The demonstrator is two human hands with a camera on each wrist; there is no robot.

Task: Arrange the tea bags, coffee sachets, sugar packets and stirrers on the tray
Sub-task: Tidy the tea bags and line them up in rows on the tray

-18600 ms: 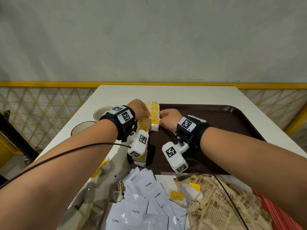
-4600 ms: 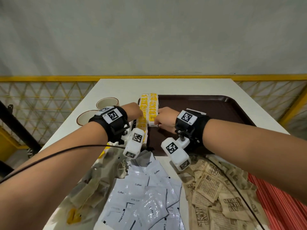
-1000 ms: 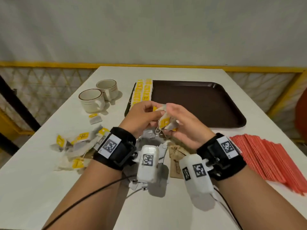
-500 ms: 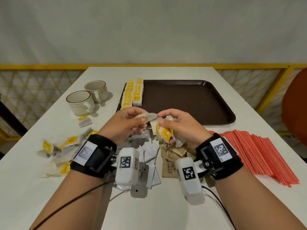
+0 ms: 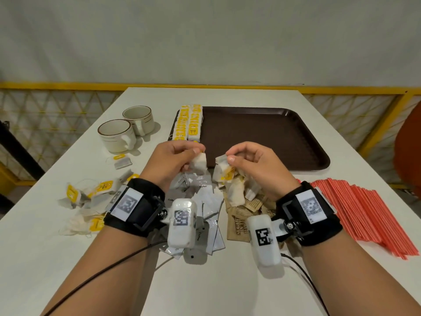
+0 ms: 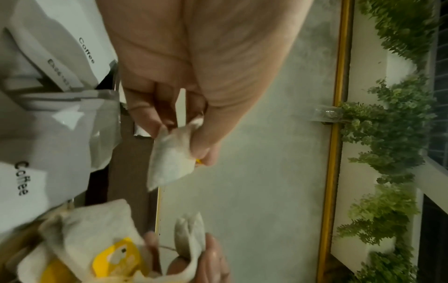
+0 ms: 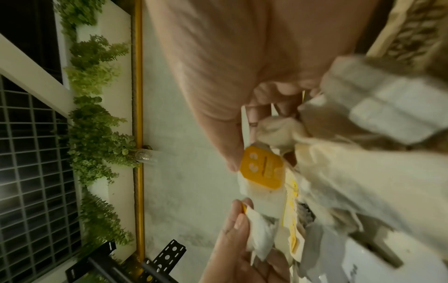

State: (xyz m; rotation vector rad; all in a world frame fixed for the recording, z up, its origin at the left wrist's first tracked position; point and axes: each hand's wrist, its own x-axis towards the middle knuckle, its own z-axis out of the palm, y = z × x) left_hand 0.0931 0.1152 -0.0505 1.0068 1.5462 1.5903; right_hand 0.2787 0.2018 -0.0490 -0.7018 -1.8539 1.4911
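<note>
My left hand pinches one white tea bag above the table. My right hand grips a bunch of tea bags with yellow tags, hanging a little to the right of it. The brown tray lies beyond both hands, and two rows of tea bags stand along its left edge. Under the hands lie white coffee sachets and brown sugar packets. Red stirrers are spread to the right. More loose tea bags lie at the left.
Two cream cups stand left of the tray, with a single tea bag in front of them. A yellow railing runs behind the white table. An orange chair back shows at the far right.
The hands have drawn apart: the left now holds a single tea bag separated from the bunch in the right. Earlier both hands were setting tea bags into the tray's rows.
</note>
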